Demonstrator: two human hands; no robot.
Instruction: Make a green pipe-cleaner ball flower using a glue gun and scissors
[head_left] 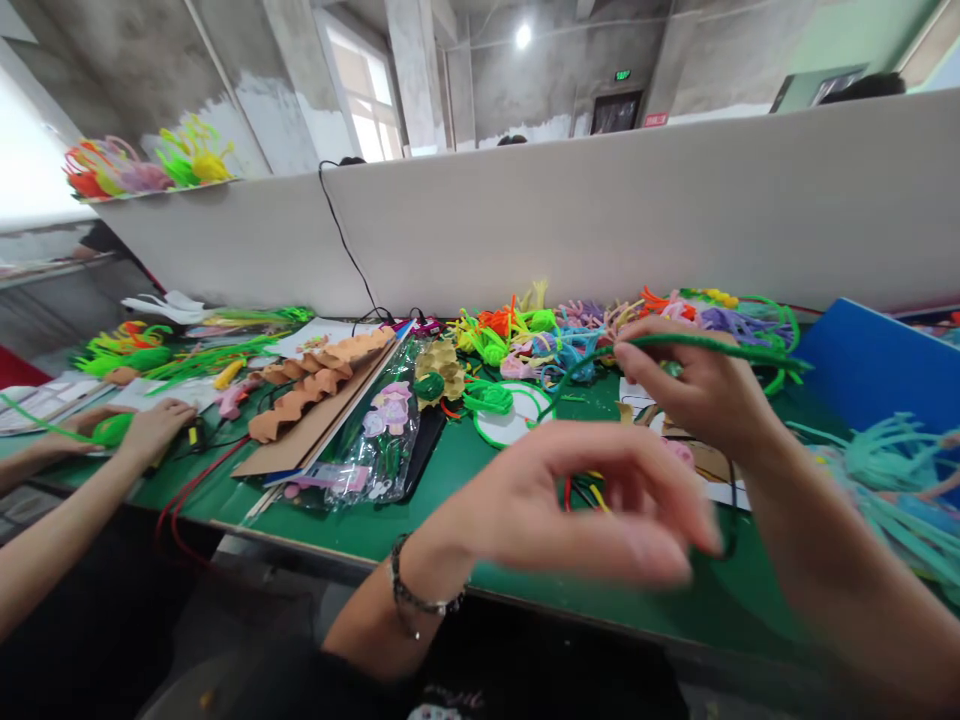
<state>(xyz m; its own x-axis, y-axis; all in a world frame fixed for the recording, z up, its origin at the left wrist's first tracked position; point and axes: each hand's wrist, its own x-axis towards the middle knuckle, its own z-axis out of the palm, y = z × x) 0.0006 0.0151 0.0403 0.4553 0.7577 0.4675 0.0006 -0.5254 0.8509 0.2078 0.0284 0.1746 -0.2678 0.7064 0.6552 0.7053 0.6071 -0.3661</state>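
Observation:
Dark green pipe cleaner (720, 348) is pinched in my right hand (686, 385), raised over the table at the right. Its one end points right, and a thinner length curves down to the left. My left hand (570, 500), with a beaded bracelet at the wrist, is nearer the camera and blurred by motion. Its fingers are bent and apart from the thumb, with nothing visible between them. Beyond it lies a white disc (517, 425) edged in bright green, with a coiled green bundle (487, 398) at its upper left.
Colourful pipe-cleaner bundles (495, 340) line the grey partition (525, 220). Left of me are egg-carton strips (330, 375), cardboard (322, 425) and a plastic bag (386, 425). A co-worker's hands (154, 432) work at far left. A blue panel (877, 365) and teal pipe cleaners (892, 460) are at right.

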